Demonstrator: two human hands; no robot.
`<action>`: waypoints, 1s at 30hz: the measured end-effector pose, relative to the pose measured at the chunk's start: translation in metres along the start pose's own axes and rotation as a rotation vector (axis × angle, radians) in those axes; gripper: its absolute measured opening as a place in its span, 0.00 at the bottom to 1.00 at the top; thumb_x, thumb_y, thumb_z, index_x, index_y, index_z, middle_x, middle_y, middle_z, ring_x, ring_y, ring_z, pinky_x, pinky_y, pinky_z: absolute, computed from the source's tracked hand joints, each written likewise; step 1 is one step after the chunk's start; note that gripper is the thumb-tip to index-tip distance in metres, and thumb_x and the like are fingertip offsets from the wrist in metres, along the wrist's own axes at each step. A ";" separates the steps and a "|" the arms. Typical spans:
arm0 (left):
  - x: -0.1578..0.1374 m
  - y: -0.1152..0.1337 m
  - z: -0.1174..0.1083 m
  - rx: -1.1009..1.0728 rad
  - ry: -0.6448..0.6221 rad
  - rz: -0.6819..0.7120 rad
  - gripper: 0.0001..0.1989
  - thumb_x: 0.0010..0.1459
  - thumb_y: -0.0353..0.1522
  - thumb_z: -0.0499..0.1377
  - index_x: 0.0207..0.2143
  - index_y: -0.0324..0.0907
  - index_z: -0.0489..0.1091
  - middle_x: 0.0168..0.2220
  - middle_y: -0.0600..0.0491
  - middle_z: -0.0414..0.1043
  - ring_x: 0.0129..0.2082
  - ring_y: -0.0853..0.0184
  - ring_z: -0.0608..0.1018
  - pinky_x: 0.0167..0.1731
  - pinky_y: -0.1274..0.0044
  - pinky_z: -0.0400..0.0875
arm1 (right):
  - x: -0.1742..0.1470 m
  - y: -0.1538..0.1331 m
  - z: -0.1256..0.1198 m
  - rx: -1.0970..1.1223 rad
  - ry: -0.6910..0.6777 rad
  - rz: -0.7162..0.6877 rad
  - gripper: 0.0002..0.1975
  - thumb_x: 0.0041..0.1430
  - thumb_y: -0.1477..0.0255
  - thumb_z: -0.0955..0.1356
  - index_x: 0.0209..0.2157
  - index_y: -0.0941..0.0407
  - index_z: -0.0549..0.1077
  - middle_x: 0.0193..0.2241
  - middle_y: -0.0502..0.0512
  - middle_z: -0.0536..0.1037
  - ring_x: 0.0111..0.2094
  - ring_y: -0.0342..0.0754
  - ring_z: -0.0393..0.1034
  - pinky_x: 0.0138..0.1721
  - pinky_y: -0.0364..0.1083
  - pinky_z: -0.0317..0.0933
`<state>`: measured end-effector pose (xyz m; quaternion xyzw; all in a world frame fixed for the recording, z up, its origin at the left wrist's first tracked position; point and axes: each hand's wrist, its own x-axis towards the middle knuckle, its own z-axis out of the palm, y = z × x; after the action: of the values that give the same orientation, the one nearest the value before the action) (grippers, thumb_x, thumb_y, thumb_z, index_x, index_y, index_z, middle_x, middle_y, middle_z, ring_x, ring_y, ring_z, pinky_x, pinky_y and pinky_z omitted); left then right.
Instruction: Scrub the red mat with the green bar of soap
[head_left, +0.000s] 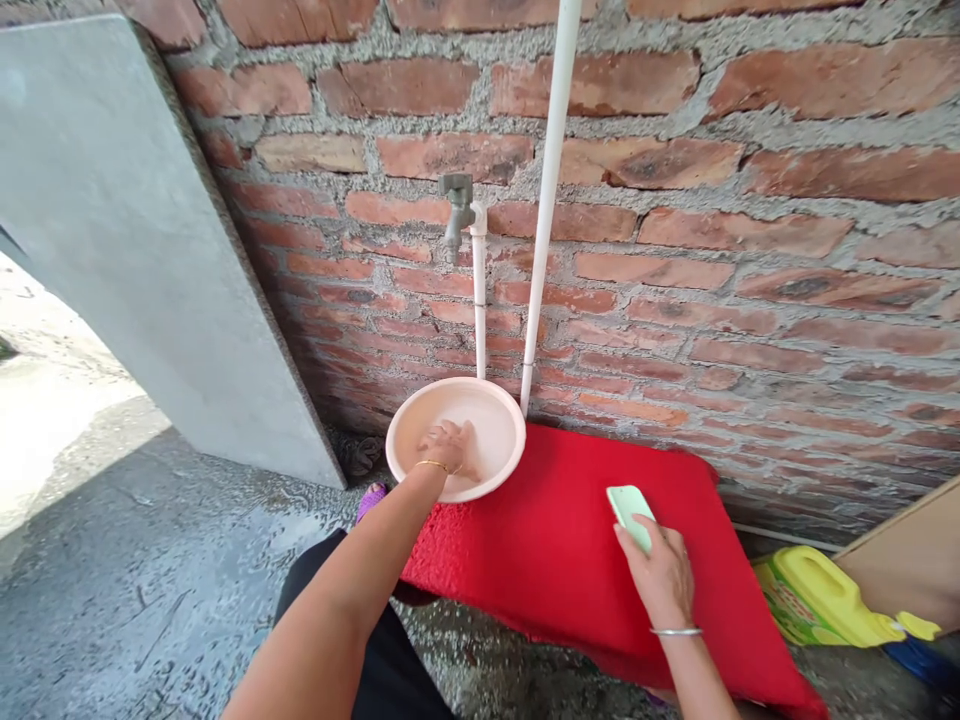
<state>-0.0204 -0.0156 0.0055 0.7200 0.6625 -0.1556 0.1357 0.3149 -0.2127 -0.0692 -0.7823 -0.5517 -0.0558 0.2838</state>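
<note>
Brick wall [675, 200] stands beyond my left hand [444, 445] and right hand [664, 575]; red cloth [525, 560] spreads under the right. Around the left is a pink basin [411, 425] (its cloudy water [496, 438] blurs my fingers, so I cannot tell whether they hold anything). Right of my right hand lies a yellow jug [825, 597]. That hand grips a pale green phone-shaped object [632, 502] over the cloth.

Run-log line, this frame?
left hand: inside pink basin | right hand: holding pale green slab over red cloth | tap: above basin
</note>
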 end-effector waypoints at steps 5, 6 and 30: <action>0.000 -0.001 0.001 -0.002 -0.003 0.000 0.68 0.32 0.50 0.71 0.71 0.49 0.41 0.69 0.28 0.42 0.61 0.24 0.55 0.43 0.42 0.63 | 0.010 -0.021 0.010 0.116 -0.001 -0.014 0.23 0.59 0.51 0.64 0.45 0.53 0.77 0.35 0.57 0.70 0.37 0.54 0.67 0.41 0.52 0.64; 0.000 -0.002 0.000 0.002 -0.005 0.003 0.68 0.32 0.51 0.71 0.71 0.49 0.40 0.69 0.28 0.42 0.61 0.24 0.55 0.43 0.42 0.63 | 0.010 -0.039 0.016 0.159 -0.027 -0.065 0.21 0.59 0.54 0.65 0.45 0.52 0.77 0.36 0.57 0.70 0.38 0.53 0.68 0.42 0.51 0.64; -0.003 -0.001 -0.001 0.064 0.006 -0.020 0.67 0.34 0.53 0.70 0.72 0.49 0.39 0.69 0.32 0.45 0.61 0.28 0.57 0.44 0.45 0.65 | 0.043 -0.131 0.052 0.161 -0.281 -0.122 0.12 0.53 0.63 0.72 0.40 0.47 0.79 0.36 0.50 0.71 0.37 0.46 0.69 0.43 0.44 0.60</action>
<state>-0.0215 -0.0184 0.0075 0.7178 0.6648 -0.1756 0.1090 0.2025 -0.1204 -0.0449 -0.7223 -0.6350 0.0812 0.2617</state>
